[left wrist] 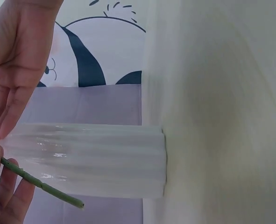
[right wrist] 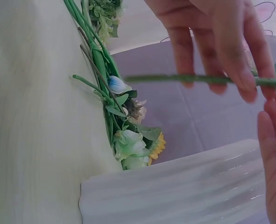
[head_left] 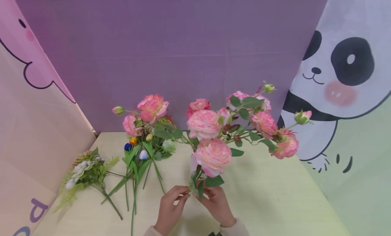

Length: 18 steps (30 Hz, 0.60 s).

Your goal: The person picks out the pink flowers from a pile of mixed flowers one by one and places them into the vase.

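Note:
Both hands meet in front of a white ribbed vase (left wrist: 95, 161), which stands on the table. My left hand (head_left: 172, 205) pinches the green stem (left wrist: 44, 186) of a pink rose (head_left: 213, 156) between thumb and fingers. The stem's bare cut end sticks out past the fingers, outside the vase. My right hand (head_left: 217, 203) has its fingertips at the same stem, touching or close to the left fingertips, beside the green leaves (head_left: 215, 181). Behind the held rose, further pink roses (head_left: 204, 124) spread above the vase. The vase's mouth is hidden by blooms and hands.
Left of the vase lie loose flowers with long green stems, among them a white-blue tulip (head_left: 143, 154) and a blue bloom (head_left: 128, 146). Farther left lies a white-flowered bunch (head_left: 80, 170) with ferny leaves. A purple backdrop (head_left: 171, 59) and a panda-printed panel (head_left: 333, 93) enclose the table.

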Motion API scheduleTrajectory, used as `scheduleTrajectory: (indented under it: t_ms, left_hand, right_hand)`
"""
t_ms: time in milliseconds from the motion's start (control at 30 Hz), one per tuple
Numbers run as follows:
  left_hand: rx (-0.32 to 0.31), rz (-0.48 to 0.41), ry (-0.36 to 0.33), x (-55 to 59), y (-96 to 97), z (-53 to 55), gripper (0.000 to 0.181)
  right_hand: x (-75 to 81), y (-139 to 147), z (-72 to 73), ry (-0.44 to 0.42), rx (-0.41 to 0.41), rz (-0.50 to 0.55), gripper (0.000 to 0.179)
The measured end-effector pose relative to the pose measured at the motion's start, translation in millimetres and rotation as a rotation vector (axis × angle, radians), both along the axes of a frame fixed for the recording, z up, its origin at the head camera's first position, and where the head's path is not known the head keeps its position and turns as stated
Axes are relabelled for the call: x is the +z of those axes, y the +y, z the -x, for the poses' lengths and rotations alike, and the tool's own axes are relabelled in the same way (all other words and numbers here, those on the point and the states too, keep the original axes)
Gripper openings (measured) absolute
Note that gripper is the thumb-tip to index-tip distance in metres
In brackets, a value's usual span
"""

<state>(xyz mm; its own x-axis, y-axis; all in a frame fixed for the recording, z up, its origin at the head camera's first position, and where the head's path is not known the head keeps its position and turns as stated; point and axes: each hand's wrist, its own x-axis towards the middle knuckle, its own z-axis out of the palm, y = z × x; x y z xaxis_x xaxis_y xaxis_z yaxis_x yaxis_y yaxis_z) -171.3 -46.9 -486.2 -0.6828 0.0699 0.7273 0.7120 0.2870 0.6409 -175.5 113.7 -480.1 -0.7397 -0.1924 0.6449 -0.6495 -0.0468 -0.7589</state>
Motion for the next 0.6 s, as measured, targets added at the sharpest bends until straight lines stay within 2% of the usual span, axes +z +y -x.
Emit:
scheduleTrajectory:
  t_ms: [133,267,367,600]
  left_hand:
    - [-0.008,-0.044,-0.097,-8.9,8.1,5.9,0.036]
    - [-0.019,-0.105,-0.183,-10.1,14.4,8.2,0.031]
    - [-0.011,-0.118,-0.192,-7.5,18.3,9.2,0.027]
    - [-0.009,-0.159,-0.175,-3.2,28.7,15.4,0.021]
  right_hand:
    - [0.8,-1,-1.2,-0.017,-0.085,0.023,0.023]
    - [3.4,-1,-0.1,-0.010,-0.124,0.034,0.020]
    - [5.2,-1,1.7,-0.007,-0.169,0.026,0.020]
    - [14.6,-4,5.9,-0.076,-0.286,0.039,0.017]
